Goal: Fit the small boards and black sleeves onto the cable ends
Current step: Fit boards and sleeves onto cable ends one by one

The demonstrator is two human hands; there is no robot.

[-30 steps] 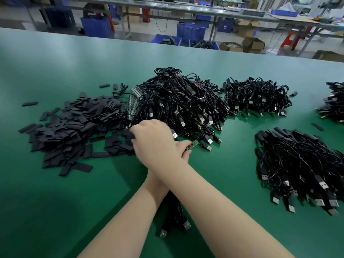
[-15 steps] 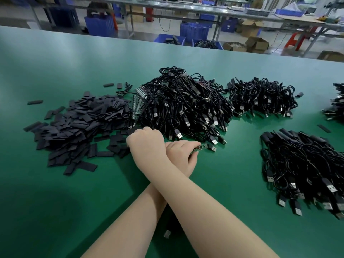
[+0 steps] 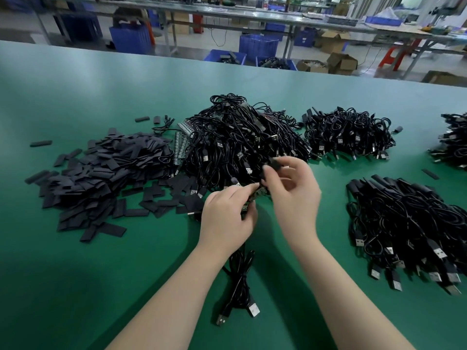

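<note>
From the head view, the left hand grips a small green board and a cable bundle that trails toward the near edge of the green surface. Just right of it, the right hand pinches a black sleeve between thumb and fingertips, slightly beyond the board. A heap of loose sleeves lies to the left, and a big cable pile lies just beyond both hands.

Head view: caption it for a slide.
Left hand holds a small board; right hand pinches a black sleeve above it.
</note>
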